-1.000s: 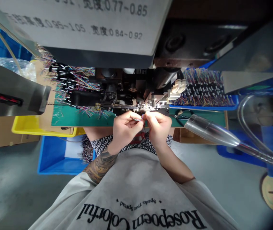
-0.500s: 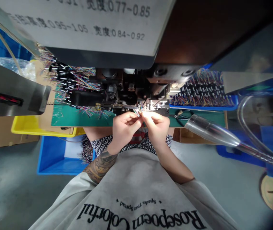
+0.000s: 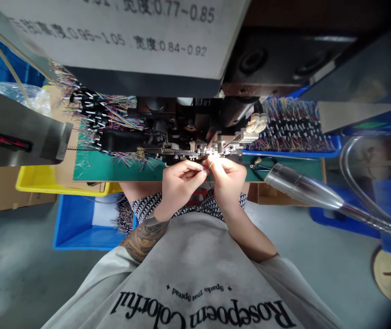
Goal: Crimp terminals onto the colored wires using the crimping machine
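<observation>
While bare left hand (image 3: 182, 180) is pinching, bare right hand (image 3: 228, 178) is mirroring

Both grips are clamping thin coloured wires (image 3: 211, 165), mostly hidden. Wires are sitting between the hands, just in front of the black metal machine (image 3: 190, 122), above the flat green surface (image 3: 133, 175).

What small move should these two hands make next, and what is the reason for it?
Probably the right hand should ease the thin wire slightly forward, with the left hand held steady. The wire appears pinched in the right hand's fingers, and both hands sit close together just in front of the brightly lit metal parts.
</observation>
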Demonstrator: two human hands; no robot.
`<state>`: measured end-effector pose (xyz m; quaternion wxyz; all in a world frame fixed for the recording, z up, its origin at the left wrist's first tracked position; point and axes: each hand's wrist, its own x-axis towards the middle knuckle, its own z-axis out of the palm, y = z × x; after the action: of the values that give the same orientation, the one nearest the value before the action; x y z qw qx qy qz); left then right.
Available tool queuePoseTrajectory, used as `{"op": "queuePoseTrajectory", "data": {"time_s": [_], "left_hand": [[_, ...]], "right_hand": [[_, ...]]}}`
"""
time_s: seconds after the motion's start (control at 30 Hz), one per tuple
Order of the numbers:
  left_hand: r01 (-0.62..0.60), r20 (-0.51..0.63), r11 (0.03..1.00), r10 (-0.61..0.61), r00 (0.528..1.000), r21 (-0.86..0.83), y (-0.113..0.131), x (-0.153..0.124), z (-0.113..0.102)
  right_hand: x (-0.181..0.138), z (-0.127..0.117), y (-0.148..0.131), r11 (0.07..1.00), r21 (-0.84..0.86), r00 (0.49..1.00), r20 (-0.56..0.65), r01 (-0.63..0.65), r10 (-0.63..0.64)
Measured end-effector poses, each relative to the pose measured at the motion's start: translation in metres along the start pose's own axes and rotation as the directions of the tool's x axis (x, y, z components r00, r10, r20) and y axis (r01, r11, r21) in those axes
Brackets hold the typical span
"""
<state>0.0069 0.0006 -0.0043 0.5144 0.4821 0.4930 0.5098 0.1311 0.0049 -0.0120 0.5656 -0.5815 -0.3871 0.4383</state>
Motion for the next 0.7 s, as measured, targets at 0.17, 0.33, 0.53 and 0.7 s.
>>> {"op": "queuePoseTrajectory", "data": {"time_s": [0.17, 0.33, 0.53, 0.7], "left_hand": [[-0.025, -0.023, 1.0, 0.024, 0.999, -0.013, -0.0022, 0.0002, -0.0009], [0.041, -0.015, 0.999, -0.04, 0.999, 0.025, -0.0023, 0.001, -0.0046], [0.073, 0.003, 0.997, -0.073, 0.997, 0.007, -0.0027, 0.0028, -0.0064], [0.033, -0.005, 0.999, -0.034, 0.999, -0.009, -0.0014, 0.0036, -0.004]], "right_hand": [[-0.0004, -0.0007, -0.0014, 1.0, -0.01, 0.999, 0.038, -0.005, 0.005], [-0.0029, -0.0048, -0.0001, 1.0, 0.006, 0.999, 0.043, 0.019, -0.019], [-0.0046, -0.0048, -0.0007, 0.994, -0.028, 0.994, -0.029, 0.109, -0.11], [-0.0004, -0.0018, -0.0034, 0.996, -0.058, 0.996, -0.04, 0.073, -0.075]]}}
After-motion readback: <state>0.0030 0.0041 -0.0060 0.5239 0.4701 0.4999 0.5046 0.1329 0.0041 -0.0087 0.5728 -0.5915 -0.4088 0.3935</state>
